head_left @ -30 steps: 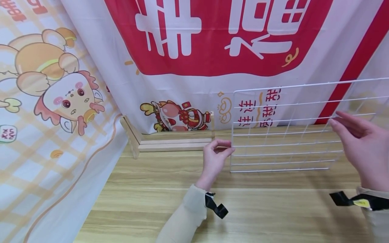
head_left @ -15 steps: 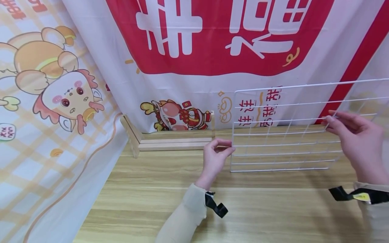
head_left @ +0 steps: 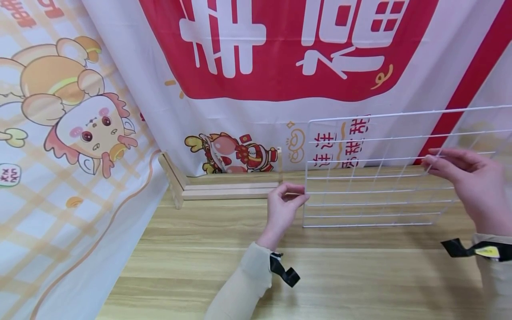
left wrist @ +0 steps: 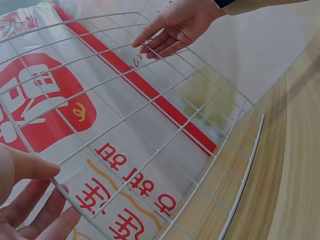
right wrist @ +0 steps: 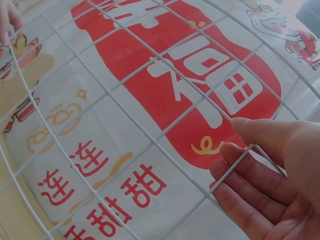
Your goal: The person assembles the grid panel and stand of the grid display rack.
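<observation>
A white wire grid panel (head_left: 376, 192) stands upright on the wooden table in the head view. My left hand (head_left: 281, 211) pinches its left edge wire between thumb and fingers; the left wrist view shows the same hand (left wrist: 30, 195) on that wire. Farther right, my right hand (head_left: 474, 186) has thumb and fingertips around a wire of the grid. From the right wrist view, the right hand (right wrist: 270, 175) has its thumb on one wire, with the fingers behind the mesh (right wrist: 150, 137).
A pale wooden stand (head_left: 232, 193) with an upright at each end sits at the table's back left, just beyond my left hand. Printed cloth (head_left: 256, 109) hangs behind the table (head_left: 320, 280), and another patterned cloth (head_left: 80, 186) borders its left side.
My right hand has shifted slightly left along the grid, and its thumb and fingers have come together on a wire. The left hand and the grid have hardly moved.
</observation>
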